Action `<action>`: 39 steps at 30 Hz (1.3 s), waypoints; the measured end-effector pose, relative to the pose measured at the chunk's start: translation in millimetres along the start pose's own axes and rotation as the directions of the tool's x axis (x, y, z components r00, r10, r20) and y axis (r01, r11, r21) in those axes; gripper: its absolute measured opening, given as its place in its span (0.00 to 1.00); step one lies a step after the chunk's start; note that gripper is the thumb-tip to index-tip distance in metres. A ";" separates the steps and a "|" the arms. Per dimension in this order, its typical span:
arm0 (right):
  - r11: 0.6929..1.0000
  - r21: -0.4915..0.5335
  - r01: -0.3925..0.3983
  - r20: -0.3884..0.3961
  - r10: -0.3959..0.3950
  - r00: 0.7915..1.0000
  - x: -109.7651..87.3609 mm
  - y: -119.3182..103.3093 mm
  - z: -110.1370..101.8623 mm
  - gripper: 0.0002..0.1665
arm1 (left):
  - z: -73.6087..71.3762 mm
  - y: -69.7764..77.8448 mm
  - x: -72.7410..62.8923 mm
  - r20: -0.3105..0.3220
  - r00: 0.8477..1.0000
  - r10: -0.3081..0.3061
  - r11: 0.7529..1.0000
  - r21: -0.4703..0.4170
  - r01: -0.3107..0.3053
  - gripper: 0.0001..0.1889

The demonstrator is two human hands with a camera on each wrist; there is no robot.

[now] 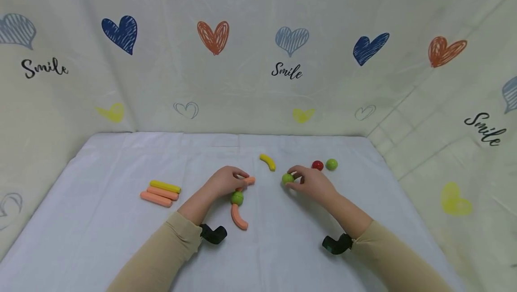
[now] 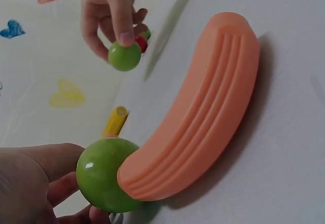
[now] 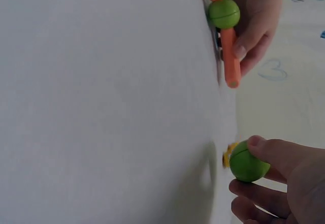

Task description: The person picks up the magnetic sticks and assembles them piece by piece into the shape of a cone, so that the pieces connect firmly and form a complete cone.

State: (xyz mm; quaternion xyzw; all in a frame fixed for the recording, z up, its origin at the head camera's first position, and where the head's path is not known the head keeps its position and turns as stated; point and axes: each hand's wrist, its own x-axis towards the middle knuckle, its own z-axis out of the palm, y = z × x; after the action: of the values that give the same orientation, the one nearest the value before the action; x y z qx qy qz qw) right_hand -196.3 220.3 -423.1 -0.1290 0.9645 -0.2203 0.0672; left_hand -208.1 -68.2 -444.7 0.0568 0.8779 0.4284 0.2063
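Note:
My left hand (image 1: 227,181) grips a straight orange rod (image 1: 251,180), its far end poking out past the fingertips. One green ball (image 1: 237,198) joins that rod to a curved orange rod (image 1: 239,218), which extends toward the front of the table. Grooves run along the curved orange rod (image 2: 198,117) in the left wrist view, where the left hand (image 2: 35,181) shows behind the joined ball. To the right, my right hand (image 1: 314,185) pinches another green ball (image 3: 249,165) between thumb and fingers. The two hands are apart, and so are the things they hold.
Behind the hands lies a curved yellow rod (image 1: 267,162). A red ball (image 1: 317,165) and a third green ball (image 1: 332,164) sit beyond the right hand. At left, a straight yellow rod (image 1: 165,186) lies beside two orange rods (image 1: 155,199). A printed curtain (image 1: 242,85) hangs behind the white-covered table (image 1: 121,247).

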 end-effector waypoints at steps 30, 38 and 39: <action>1.000 0.016 0.008 -0.017 -0.007 1.000 27.4 -51.5 37.6 0.28 | -5.9 1.8 3.7 0.033 0.999 0.041 0.998 0.049 -0.043 0.19; 0.984 0.161 -0.077 0.037 0.072 0.997 22.1 -52.9 38.9 0.25 | -22.2 3.3 14.4 0.173 0.984 0.045 0.994 0.093 -0.062 0.19; 0.979 0.187 -0.088 0.043 0.081 0.996 21.5 -53.2 39.1 0.25 | -22.8 4.6 15.2 0.191 0.981 0.039 0.995 0.086 -0.056 0.19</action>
State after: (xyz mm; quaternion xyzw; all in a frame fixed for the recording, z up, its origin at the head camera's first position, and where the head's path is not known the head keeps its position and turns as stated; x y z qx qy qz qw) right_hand -197.9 152.1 -436.1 -0.0848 0.9426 -0.3052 0.1052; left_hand -231.7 -77.7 -433.4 0.1275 0.8713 0.3854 0.2757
